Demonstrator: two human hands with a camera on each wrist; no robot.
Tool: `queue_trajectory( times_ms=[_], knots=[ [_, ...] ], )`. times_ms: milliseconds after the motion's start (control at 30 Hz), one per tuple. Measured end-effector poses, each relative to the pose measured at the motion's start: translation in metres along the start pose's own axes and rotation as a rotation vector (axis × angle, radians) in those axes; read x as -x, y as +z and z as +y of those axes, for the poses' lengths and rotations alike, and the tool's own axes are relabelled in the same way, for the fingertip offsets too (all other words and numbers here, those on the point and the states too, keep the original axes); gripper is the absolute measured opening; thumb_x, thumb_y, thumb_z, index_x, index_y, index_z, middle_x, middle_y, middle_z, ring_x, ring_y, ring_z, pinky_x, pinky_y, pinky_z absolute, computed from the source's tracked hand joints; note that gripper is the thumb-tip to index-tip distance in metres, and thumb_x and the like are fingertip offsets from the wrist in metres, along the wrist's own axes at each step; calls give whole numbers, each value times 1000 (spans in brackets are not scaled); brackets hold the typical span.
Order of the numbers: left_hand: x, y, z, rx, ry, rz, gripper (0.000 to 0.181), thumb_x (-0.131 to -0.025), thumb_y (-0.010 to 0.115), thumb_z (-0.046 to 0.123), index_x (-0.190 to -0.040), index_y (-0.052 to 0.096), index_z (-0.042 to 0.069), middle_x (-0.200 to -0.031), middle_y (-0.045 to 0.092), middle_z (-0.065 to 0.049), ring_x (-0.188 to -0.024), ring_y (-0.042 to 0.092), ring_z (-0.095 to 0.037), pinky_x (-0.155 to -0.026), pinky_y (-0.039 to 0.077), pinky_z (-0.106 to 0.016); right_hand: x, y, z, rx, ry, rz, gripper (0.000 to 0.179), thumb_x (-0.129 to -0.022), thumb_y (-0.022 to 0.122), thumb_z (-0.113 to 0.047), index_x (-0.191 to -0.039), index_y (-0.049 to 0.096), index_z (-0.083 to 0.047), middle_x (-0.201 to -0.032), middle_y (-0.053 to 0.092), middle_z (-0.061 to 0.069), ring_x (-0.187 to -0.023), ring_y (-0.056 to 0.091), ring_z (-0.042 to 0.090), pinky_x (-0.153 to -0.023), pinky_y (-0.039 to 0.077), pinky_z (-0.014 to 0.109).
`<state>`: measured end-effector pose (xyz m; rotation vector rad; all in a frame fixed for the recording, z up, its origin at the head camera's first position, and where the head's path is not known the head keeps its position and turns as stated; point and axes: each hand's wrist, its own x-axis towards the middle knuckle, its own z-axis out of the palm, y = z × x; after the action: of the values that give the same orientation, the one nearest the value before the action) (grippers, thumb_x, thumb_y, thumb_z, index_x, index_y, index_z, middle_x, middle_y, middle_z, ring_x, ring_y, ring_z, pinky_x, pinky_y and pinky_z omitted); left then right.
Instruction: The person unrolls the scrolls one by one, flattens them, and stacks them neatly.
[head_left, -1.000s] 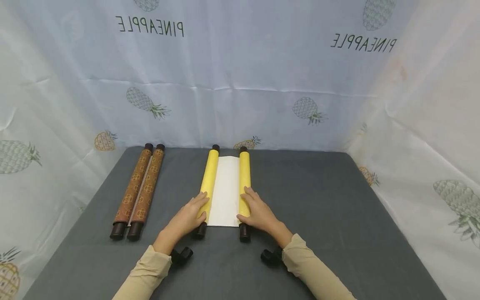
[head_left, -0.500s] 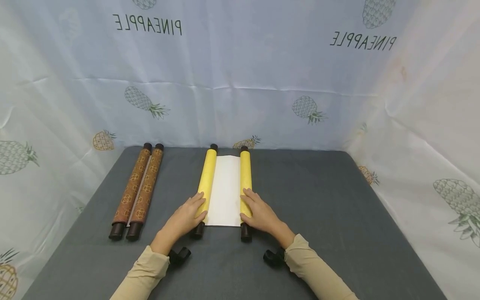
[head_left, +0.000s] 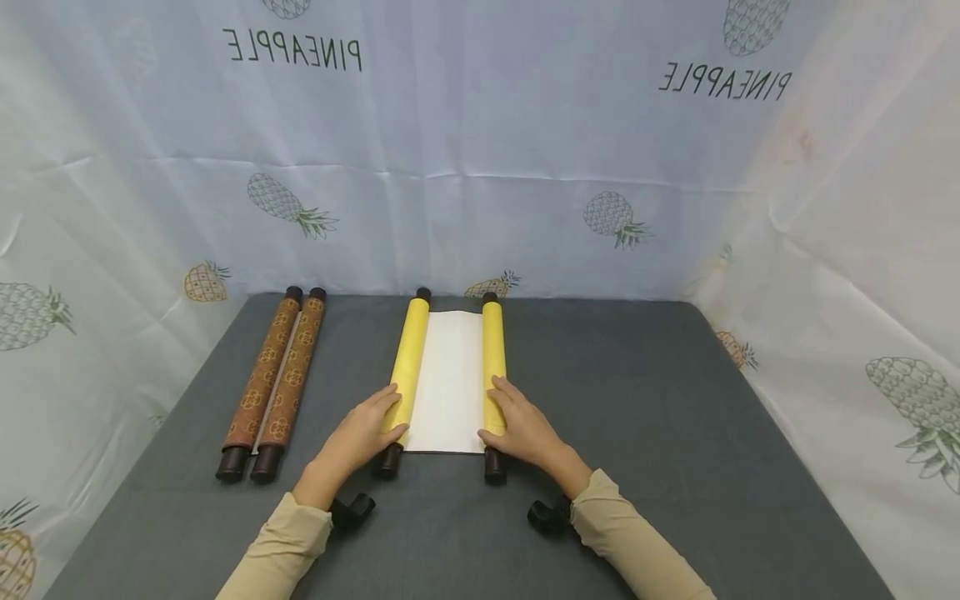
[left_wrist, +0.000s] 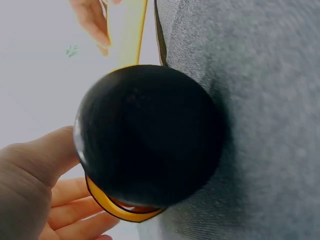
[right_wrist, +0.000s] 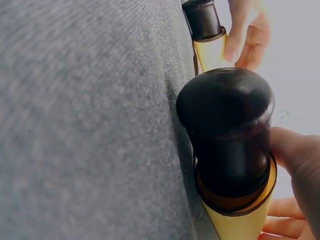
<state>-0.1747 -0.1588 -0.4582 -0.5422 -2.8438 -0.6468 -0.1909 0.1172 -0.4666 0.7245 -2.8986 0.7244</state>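
Observation:
A yellow scroll lies partly unrolled on the grey table in the head view, its white paper (head_left: 447, 383) showing between two yellow rolls with dark brown knobs. My left hand (head_left: 362, 429) holds the near part of the left roll (head_left: 408, 350), thumb on the paper side and fingers across it. On the right roll (head_left: 493, 342), my right hand (head_left: 522, 423) has the same kind of hold near the lower end. The left wrist view is filled by one dark knob (left_wrist: 150, 135), with thumb and fingers beside it. Another knob (right_wrist: 230, 110) shows large in the right wrist view.
To the left lies a second scroll (head_left: 292, 383), brown with a gold flower pattern, its two rolls close together. A white pineapple-print curtain (head_left: 480, 125) surrounds the table (head_left: 637, 400) at the back and sides. Black wrist straps show under both wrists.
The two yellow rolls have moved apart, the left one further left and the right one slightly right, both hands going with them. More white paper shows between them.

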Motion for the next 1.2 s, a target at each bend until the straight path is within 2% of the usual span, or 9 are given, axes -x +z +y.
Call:
queue_trajectory(
  times_ms=[267, 600, 967, 1200],
  knots=[
    [2, -3, -2, -1, 0, -31, 52, -85, 70, 13, -129, 54, -10, -140, 50, -31, -126, 53, -45, -100, 48, -53, 2, -4, 3, -25, 25, -19, 70, -83, 68, -28, -142, 44, 2, -156, 34, 17, -147, 32, 33, -112, 40, 47],
    [7, -6, -3, 10, -40, -122, 51, -91, 58, 10, -139, 47, -5, -150, 41, -24, -139, 40, -40, -109, 40, -54, 8, -8, 5, -57, 26, -42, 64, -86, 58, -20, -145, 41, -2, -159, 29, 15, -148, 30, 33, -113, 39, 50],
    [9, -7, -3, 17, -52, -102, 44, -92, 51, 6, -136, 52, -3, -148, 41, -28, -133, 46, -45, -104, 44, -56, 11, -8, 9, -48, 40, -38, 56, -87, 56, -15, -139, 48, 1, -158, 31, 17, -148, 30, 33, -114, 38, 50],
    [9, -7, -3, 22, -79, -120, 44, -94, 52, 9, -136, 51, -4, -149, 40, -29, -136, 42, -45, -107, 41, -56, 11, -7, 11, -34, 37, -46, 56, -88, 60, -22, -138, 49, 1, -158, 31, 18, -148, 30, 34, -114, 37, 50]
  ],
)
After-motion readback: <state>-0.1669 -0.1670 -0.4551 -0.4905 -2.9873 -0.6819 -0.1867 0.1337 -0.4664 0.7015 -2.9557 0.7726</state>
